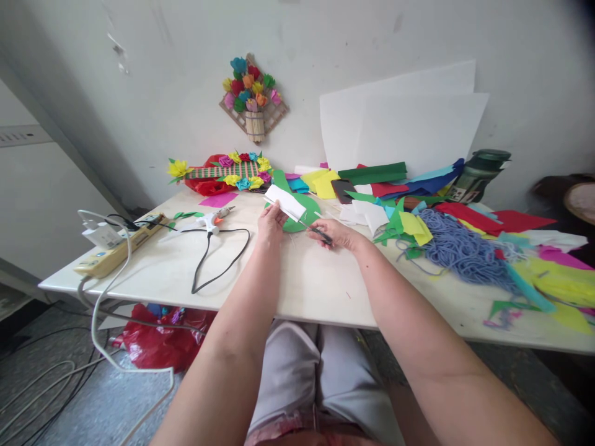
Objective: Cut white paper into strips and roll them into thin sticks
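While the white table (pixel 297 285) is buried in coloured paper scraps (pixel 418 226) on my right, the glue gun (pixel 211 218) lies off to my left. My left hand (pixel 271 223) pinches a white paper piece (pixel 286 202) over a green cutout (pixel 302 214), and my right hand (pixel 337 234) grips dark scissors (pixel 320 233) touching its edge.

Matt white paper (pixel 285 202), smooth pale table (pixel 260 279), woolly blue yarn (pixel 460 251)

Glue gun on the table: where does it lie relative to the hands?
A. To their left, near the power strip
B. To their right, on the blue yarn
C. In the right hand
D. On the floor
A: the glue gun lies on the table left of the left hand, towards the power strip.
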A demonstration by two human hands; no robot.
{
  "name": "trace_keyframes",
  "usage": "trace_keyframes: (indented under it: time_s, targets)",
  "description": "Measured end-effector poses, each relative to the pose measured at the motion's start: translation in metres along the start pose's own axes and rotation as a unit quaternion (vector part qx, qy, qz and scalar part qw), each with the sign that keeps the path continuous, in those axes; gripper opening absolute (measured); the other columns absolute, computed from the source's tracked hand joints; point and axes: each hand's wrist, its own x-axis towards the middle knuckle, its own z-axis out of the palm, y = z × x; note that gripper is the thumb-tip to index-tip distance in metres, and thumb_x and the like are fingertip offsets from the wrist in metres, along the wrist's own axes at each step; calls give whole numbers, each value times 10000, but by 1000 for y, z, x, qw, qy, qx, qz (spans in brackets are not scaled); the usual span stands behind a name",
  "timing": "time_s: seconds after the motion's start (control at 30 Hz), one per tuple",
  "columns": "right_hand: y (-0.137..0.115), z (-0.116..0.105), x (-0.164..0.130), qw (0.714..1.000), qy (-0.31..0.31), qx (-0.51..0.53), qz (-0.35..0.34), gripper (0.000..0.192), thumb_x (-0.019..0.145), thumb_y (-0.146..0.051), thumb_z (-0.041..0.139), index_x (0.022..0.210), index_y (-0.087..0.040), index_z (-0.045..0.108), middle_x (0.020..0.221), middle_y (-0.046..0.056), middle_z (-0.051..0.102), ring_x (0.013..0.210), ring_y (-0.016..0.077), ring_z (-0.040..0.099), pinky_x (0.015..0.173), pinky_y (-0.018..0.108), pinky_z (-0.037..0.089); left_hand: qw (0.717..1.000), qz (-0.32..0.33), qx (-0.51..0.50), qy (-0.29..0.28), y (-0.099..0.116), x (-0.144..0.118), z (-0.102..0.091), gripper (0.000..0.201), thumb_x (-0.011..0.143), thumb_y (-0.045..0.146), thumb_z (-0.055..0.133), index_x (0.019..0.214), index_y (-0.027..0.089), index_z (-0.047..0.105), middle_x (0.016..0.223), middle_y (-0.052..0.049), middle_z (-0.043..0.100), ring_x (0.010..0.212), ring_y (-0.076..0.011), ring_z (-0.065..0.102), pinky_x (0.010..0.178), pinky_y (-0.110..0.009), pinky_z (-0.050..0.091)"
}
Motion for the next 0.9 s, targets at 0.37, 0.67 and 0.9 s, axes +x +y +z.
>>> trace_keyframes:
  time_s: [0.37, 0.67, 0.9]
  targets:
    - [5, -1, 4, 1000, -2, -1, -3, 359, 710, -427, 688, 925, -167, 566, 466, -64, 522, 332, 48, 424, 307, 146, 286, 1000, 5, -8, -16, -2, 3, -3, 143, 722, 212, 689, 761, 162, 561, 654, 0, 666, 592, -104, 644, 592, -198, 499]
    - [6, -1, 6, 1000, 1, -8, -7, 338, 715, -410, 685, 922, -168, 570, 460, -71, 517, 325, 47, 421, 303, 147, 279, 1000, 1, -7, -9, -1, 2, -2, 149, 731, 208, 689, 757, 164, 549, 637, 8, 658, 579, -99, 643, 585, -193, 499]
    - [6, 0, 6, 1000, 0, -2, -6, 315, 724, -383, 672, 927, -165, 570, 452, -75, 506, 318, 47, 409, 307, 148, 286, 1000, -4, -7, -14, -1, 3, -4, 138, 740, 202, 677, 762, 162, 547, 663, 3, 666, 585, -103, 647, 592, -203, 502]
